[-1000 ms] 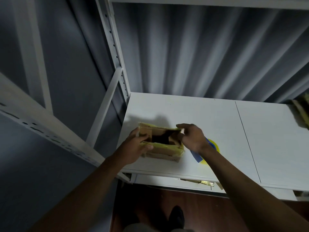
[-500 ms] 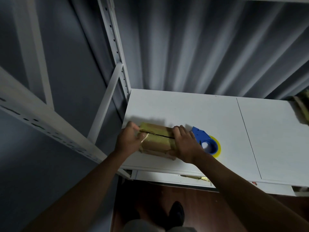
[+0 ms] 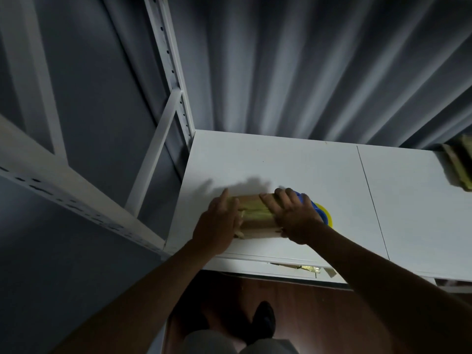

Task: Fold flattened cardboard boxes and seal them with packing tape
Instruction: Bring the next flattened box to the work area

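A small brown cardboard box [image 3: 256,221] with yellowish tape on top stands near the front edge of the white table [image 3: 293,164]. Its top flaps are folded down and meet at a seam. My left hand [image 3: 219,223] lies against the box's left end with the fingers straight. My right hand [image 3: 291,215] presses flat on the right part of the top, fingers stretched out over the flaps. Just behind my right hand sits a blue tape dispenser [image 3: 310,203] with a yellow tape roll [image 3: 327,217], partly hidden by the hand.
A stack of flattened cardboard [image 3: 459,164] lies at the table's far right. A white metal rack [image 3: 163,139] stands left of the table, a grey curtain hangs behind. Scraps of tape [image 3: 310,269] sit under the table's front edge. My shoe shows on the brown floor.
A second ago the box top stood open with both hands at the flaps. The flaps have since been folded down, and both hands now press the closed box.
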